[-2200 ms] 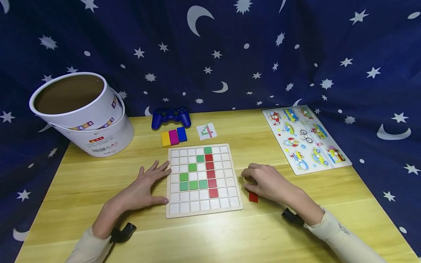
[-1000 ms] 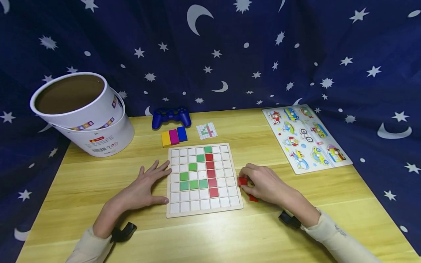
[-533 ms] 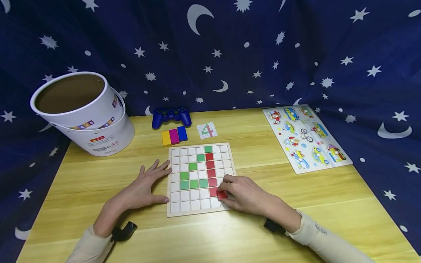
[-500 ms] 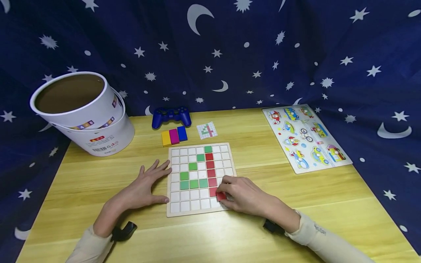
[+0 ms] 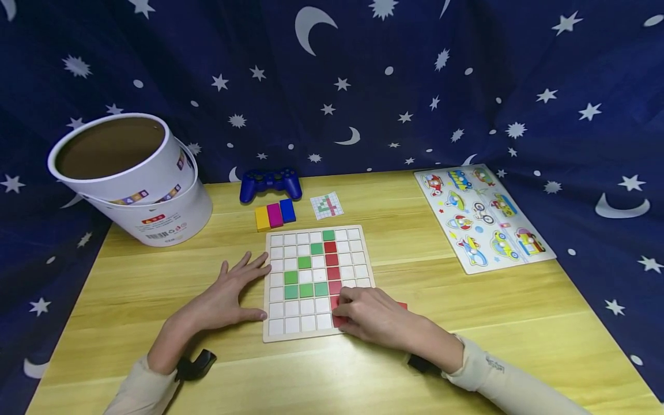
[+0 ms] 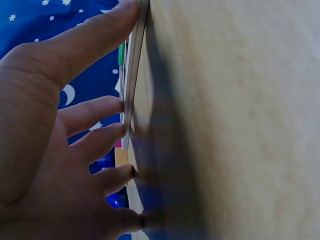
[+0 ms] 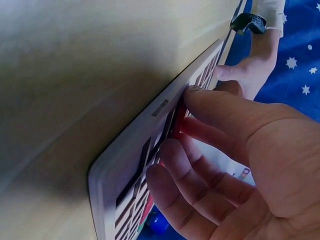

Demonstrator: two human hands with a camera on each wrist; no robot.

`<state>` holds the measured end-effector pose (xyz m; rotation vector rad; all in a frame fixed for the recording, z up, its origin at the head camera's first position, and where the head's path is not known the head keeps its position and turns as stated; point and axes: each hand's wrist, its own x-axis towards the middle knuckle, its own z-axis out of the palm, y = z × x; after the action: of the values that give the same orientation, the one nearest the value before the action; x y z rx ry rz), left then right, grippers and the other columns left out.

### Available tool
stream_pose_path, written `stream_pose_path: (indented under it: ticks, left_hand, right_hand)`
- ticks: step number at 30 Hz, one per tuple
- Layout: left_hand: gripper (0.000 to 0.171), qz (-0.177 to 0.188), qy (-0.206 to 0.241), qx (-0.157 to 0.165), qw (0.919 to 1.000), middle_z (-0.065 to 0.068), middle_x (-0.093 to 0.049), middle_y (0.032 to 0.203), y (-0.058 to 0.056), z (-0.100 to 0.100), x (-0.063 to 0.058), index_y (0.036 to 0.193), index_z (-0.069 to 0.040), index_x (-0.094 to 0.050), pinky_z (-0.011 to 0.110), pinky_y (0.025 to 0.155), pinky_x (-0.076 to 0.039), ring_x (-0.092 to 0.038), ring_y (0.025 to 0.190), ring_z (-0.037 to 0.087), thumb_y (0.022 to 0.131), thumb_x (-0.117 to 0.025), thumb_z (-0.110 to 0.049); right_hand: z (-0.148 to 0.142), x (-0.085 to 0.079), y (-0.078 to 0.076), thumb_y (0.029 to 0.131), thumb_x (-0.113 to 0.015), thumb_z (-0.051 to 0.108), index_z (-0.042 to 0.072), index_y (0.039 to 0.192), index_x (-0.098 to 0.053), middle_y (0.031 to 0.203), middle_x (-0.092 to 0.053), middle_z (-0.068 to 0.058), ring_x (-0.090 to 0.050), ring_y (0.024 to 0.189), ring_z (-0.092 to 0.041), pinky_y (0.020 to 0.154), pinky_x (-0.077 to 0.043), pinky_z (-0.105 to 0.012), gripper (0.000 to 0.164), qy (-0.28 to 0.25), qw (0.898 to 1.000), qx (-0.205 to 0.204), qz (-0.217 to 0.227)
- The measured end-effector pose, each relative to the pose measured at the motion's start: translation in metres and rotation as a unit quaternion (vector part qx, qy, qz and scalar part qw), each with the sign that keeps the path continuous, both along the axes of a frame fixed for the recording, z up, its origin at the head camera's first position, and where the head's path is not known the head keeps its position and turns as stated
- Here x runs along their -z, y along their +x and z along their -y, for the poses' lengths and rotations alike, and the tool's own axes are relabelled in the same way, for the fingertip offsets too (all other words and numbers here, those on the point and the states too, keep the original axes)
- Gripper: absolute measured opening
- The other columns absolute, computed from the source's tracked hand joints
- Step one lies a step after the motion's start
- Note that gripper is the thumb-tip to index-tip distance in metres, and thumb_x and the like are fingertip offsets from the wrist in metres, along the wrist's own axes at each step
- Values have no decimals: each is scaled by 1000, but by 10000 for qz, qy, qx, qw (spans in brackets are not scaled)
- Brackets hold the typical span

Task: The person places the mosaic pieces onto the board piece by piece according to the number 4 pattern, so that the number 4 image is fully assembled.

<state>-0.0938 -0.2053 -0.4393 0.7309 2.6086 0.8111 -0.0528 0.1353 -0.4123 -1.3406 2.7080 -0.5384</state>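
My left hand rests at the left edge of a wooden grid board, its fingers spread and straight. In the left wrist view the thumb touches the board's side. With its thumb and fingers, my right hand pinches a red square tile at the lowest cell of the red column, partly covered by the fingers. Green tiles form a slanted line and a row left of the red tiles. Another red tile peeks out behind the right hand.
Beyond the board lie a small pattern card, yellow, magenta and blue blocks, and a blue game controller. A white bucket stands at the back left, a picture puzzle board at the right.
My right hand has picked up a red tile right of the board, carried it left over the grid, and brought it down to the bottom of the red column. The left hand stays put.
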Motion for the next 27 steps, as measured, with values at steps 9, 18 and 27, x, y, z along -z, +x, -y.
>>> stream_pose_path:
  ticks: [9,18,27]
  left_hand:
    - [93,-63,52,36,10000,2,-21,165,-1,-2,1,153,-15,-44,75,109,2,-5,151,37,76,-85,-48]
    - [93,-78,77,38,9999,3,-22,165,-1,-3,2,152,-15,-44,76,108,2,-5,151,39,76,-85,-48]
    - [92,-40,21,-7,10000,1,-20,165,0,-1,0,153,-16,-44,74,109,3,-4,151,37,76,-85,-47]
  right_hand:
    - [-6,1,2,85,-81,21,13,98,-77,84,-55,7,-46,68,-4,59,-41,-17,16,-72,9999,57,-62]
    - [-52,-4,-2,84,-82,20,10,101,-76,88,-62,5,-48,65,-1,55,-43,-19,20,-265,9959,857,-148]
    - [-93,-9,2,79,-85,24,12,100,-74,86,-58,7,-43,63,-2,55,-40,-22,27,307,9865,1601,-130]
